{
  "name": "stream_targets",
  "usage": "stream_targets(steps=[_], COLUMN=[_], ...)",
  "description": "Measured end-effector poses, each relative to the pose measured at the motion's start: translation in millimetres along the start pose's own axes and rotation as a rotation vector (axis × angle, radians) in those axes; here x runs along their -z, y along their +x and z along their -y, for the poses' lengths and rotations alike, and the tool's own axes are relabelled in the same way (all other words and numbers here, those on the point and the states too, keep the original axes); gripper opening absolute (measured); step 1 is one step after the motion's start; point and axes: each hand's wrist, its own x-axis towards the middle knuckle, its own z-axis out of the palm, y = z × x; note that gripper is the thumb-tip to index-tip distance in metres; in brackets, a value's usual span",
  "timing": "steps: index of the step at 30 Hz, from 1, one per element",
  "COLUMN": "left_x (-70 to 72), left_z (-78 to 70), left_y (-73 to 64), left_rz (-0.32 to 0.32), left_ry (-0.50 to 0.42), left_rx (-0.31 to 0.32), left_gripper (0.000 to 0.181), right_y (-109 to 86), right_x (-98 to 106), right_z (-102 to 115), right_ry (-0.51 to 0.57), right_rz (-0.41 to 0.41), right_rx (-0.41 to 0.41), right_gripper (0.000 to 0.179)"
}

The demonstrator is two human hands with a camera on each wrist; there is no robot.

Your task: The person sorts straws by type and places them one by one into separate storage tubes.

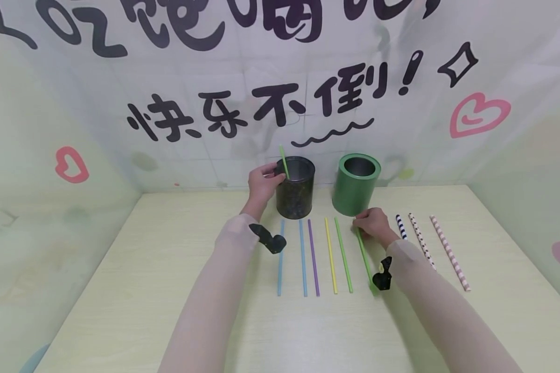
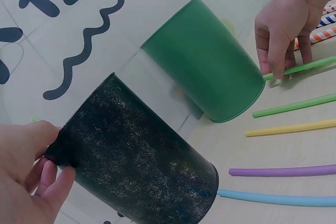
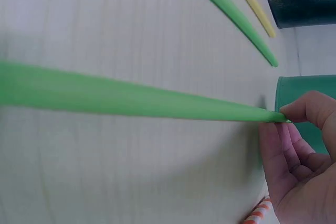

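Note:
My left hand (image 1: 263, 185) grips the rim of the black can (image 1: 295, 197), thumb and fingers at its left edge. A green straw (image 1: 282, 155) leans inside that can and sticks up over the rim. With thumb and fingertips, my right hand (image 1: 374, 224) pinches the end of another green straw (image 3: 157, 100) over the table. This pinched end is close to the base of the green can (image 1: 354, 189). To the left lie a green straw (image 1: 343, 254), a yellow straw (image 1: 331, 256), a purple straw (image 1: 313, 256) and two blue straws (image 1: 303, 259).
Right of my right arm lie patterned straws: a blue-striped one (image 1: 402, 227), a spotted one (image 1: 420, 235) and a pink-striped one (image 1: 449, 251). An orange-striped straw (image 3: 258, 211) shows near my right hand in the right wrist view. A lettered wall sheet (image 1: 191, 160) stands behind the cans.

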Motion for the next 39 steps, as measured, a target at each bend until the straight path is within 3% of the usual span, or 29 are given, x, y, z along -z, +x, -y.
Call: stream_targets(steps=[7,11,25,39], left_x=[0.2,0.5,0.9,0.2], left_z=[0.3,0.9,-0.2,0.3], left_y=[-0.2,0.1,0.5,0.0], left_rz=[-0.005,-0.006,-0.005,-0.004], left_ry=[0.009,0.007,0.014,0.007], left_rx=[-0.006,-0.007,-0.007,-0.024], left_gripper=[0.040,0.040,0.040,0.039], right_y=[-1.1,-4.2,-15.4,-11.9], right_x=[6,11,28,36], right_z=[22,41,113,179], right_ry=[0.069,0.078,0.014,0.076], right_rz=[0.029,0.037,-0.029,-0.074], right_rx=[0.051,0.125,0.301,0.441], right_gripper=[0.027,0.027,0.025,0.024])
